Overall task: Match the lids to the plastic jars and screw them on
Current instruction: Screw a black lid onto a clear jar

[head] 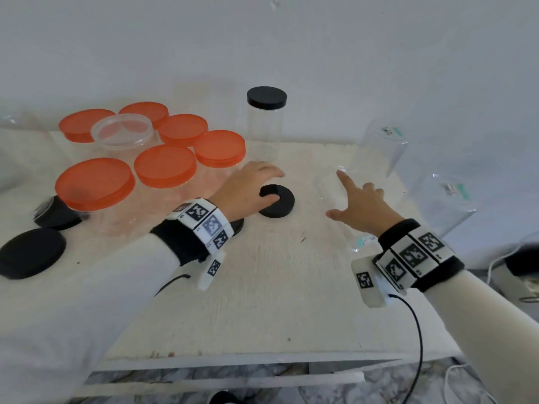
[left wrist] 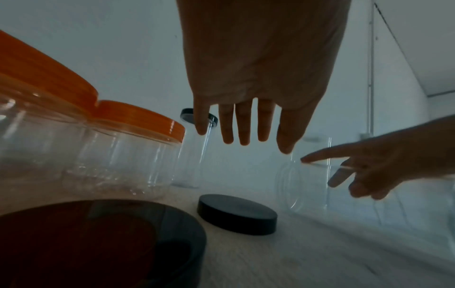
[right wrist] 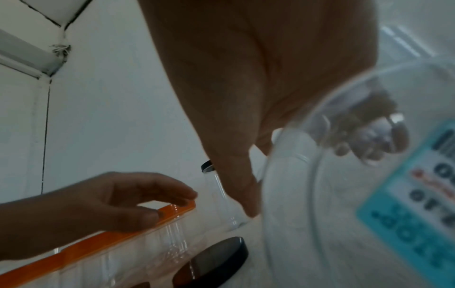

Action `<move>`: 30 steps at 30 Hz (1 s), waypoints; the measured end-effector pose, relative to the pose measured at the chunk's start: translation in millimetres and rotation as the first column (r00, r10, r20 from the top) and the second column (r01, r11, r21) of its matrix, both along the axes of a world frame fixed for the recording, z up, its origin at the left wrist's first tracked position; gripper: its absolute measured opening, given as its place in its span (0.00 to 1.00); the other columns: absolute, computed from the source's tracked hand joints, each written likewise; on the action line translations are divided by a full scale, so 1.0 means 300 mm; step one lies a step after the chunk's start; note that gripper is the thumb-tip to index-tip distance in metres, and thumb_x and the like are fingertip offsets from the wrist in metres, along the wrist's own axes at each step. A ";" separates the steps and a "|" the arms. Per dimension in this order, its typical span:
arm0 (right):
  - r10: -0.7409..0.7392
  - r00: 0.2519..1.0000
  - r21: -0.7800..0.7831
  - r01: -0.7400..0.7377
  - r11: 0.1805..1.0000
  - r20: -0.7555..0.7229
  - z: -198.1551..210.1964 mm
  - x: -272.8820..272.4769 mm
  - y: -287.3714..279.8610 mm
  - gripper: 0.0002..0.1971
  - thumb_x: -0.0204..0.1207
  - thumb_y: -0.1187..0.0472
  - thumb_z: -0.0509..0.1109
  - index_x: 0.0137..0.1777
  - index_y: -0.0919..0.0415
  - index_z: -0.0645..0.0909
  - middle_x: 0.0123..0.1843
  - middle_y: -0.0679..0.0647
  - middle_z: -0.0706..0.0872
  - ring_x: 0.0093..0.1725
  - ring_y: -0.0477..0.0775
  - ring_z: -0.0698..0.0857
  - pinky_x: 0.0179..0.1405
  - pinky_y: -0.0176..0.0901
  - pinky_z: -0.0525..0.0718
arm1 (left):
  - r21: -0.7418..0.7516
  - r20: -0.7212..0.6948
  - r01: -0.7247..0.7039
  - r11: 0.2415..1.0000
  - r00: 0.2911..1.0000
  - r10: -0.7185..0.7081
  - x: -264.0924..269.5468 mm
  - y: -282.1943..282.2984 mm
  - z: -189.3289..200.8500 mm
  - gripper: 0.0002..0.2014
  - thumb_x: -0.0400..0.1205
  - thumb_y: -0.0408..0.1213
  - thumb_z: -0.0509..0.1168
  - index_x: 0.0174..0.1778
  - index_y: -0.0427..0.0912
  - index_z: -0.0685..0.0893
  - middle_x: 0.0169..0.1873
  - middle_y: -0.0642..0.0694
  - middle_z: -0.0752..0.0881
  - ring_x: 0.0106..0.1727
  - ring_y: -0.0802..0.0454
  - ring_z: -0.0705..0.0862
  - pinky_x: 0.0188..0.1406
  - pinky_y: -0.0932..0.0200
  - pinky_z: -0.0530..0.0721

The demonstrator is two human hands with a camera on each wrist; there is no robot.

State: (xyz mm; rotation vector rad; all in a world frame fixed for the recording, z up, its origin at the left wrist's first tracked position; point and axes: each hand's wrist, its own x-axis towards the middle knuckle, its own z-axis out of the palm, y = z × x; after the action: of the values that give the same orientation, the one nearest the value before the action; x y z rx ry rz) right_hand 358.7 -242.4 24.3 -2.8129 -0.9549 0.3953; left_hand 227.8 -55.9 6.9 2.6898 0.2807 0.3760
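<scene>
A small black lid [head: 280,206] [left wrist: 237,216] lies flat on the white table near its middle. My left hand [head: 262,182] [left wrist: 246,126] hovers just over it with fingers straight and spread, holding nothing. To the right, my right hand [head: 358,202] [right wrist: 246,97] grips an open clear jar [head: 331,191] [right wrist: 344,194] tilted on its side, mouth toward the far left. The index finger lies stretched along the jar and the other fingers curl round its body. A tall clear jar [head: 265,132] with a black lid [head: 267,97] screwed on stands behind.
Several orange-lidded jars [head: 164,166] crowd the left, with one open wide jar [head: 122,131] among them. Black lids lie at the left edge [head: 32,252] and under my left wrist [head: 237,225]. Upturned clear jars [head: 382,147] [head: 443,199] stand at the right.
</scene>
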 end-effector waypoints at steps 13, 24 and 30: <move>0.010 0.999 0.293 0.002 0.956 -0.039 0.002 -0.024 -0.066 0.46 0.73 0.48 0.71 0.82 0.54 0.44 0.74 0.60 0.65 0.69 0.63 0.72 0.60 0.57 0.74 | 0.078 -0.579 0.062 0.995 0.816 -0.005 0.167 0.034 -0.073 0.41 0.74 0.46 0.74 0.80 0.50 0.60 0.82 0.43 0.54 0.80 0.39 0.56 0.78 0.44 0.58; 0.036 0.988 0.526 0.048 0.849 -0.150 -0.002 0.000 -0.052 0.47 0.62 0.56 0.82 0.77 0.62 0.58 0.69 0.54 0.68 0.66 0.52 0.72 0.61 0.45 0.75 | -0.028 -0.353 -0.017 0.999 0.936 0.006 0.163 0.044 -0.083 0.34 0.71 0.46 0.76 0.74 0.51 0.73 0.72 0.42 0.72 0.72 0.44 0.65 0.72 0.50 0.64; 0.090 0.980 0.644 0.045 0.764 -0.176 -0.016 0.026 -0.043 0.45 0.63 0.52 0.82 0.76 0.57 0.61 0.67 0.46 0.72 0.61 0.50 0.75 0.56 0.39 0.73 | -0.091 -0.109 -0.035 0.995 0.994 0.025 0.088 0.068 -0.022 0.40 0.62 0.64 0.66 0.71 0.51 0.77 0.70 0.42 0.74 0.70 0.43 0.70 0.70 0.52 0.66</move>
State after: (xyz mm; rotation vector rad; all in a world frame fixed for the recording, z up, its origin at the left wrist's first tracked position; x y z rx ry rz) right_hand 366.5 -255.4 19.5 -2.0882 -0.8678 0.2685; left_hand 254.1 -35.5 0.3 2.6208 0.3613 0.2206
